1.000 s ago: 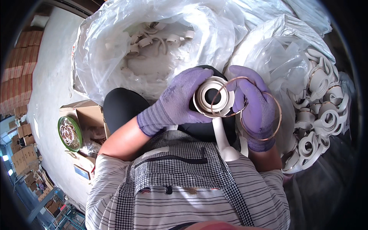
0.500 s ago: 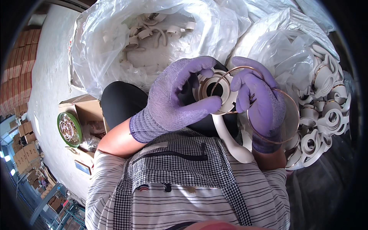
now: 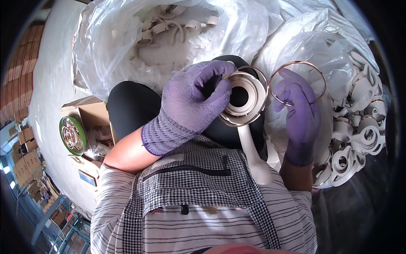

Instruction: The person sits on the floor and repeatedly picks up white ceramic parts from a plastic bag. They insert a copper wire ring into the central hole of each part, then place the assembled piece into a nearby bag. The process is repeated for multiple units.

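My left hand (image 3: 186, 99), in a purple knit glove, pinches the left rim of a round cream-white plastic part (image 3: 253, 106) with a dark central hole. The part's long curved handle (image 3: 252, 154) points down over my apron. A thin copper-coloured ring (image 3: 268, 82) lies around the part, standing off its upper right rim. To the right, apart from the part, my gloved right hand (image 3: 302, 108) is closed on a second thin copper-coloured ring (image 3: 303, 62), which loops around its fingers. Some of the right fingertips are hard to make out.
A clear plastic bag (image 3: 101, 55) with several loose white parts lies open ahead. At the right is a heap of similar white handled parts (image 3: 368, 137), some copper-rimmed. On the left, a green round tray (image 3: 83, 131) of shiny rings sits by a cardboard box (image 3: 97, 118).
My right hand has moved right, away from the white part, with one ring raised in its fingers. The other ring is now around the part. My left hand has shifted its grip to the rim.
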A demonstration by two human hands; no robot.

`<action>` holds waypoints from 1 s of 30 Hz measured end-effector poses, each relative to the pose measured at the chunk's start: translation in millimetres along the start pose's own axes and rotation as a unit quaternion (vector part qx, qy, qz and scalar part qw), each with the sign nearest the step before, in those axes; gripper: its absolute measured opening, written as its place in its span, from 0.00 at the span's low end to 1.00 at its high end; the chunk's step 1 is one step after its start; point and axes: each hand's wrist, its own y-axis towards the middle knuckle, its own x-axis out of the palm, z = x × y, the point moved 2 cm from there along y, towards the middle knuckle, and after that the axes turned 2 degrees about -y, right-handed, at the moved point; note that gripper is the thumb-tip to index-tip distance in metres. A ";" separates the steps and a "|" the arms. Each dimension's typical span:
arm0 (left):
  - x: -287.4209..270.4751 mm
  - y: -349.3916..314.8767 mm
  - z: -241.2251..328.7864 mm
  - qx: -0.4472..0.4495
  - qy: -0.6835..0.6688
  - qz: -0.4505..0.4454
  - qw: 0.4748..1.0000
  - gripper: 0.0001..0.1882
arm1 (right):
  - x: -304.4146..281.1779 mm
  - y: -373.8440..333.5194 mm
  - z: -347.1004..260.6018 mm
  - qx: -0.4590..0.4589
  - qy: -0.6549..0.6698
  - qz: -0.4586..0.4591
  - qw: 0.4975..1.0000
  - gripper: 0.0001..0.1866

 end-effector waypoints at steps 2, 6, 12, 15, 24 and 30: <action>1.9 -0.3 -2.5 0.038 0.039 0.019 0.998 0.13 | -13.2 4.4 17.0 0.021 0.027 -0.064 0.997 0.16; 4.9 2.6 -6.0 0.095 0.065 0.035 0.993 0.12 | -17.9 2.0 69.5 -0.052 0.253 -0.186 0.948 0.18; 4.6 10.0 -3.5 0.131 0.087 0.029 0.987 0.11 | 3.9 -0.1 44.9 0.005 0.045 -0.068 0.997 0.32; 0.7 9.6 -4.8 0.102 0.123 0.020 0.987 0.12 | 10.6 -1.1 35.5 -0.021 -0.076 -0.108 0.991 0.33; 0.7 6.6 -25.1 0.096 0.042 0.016 0.994 0.14 | 23.6 2.0 5.0 -0.229 -0.368 -0.135 0.891 0.27; -0.2 5.0 -29.3 0.082 0.042 0.023 0.995 0.15 | 32.0 4.7 -8.5 -0.176 -0.403 -0.162 0.884 0.27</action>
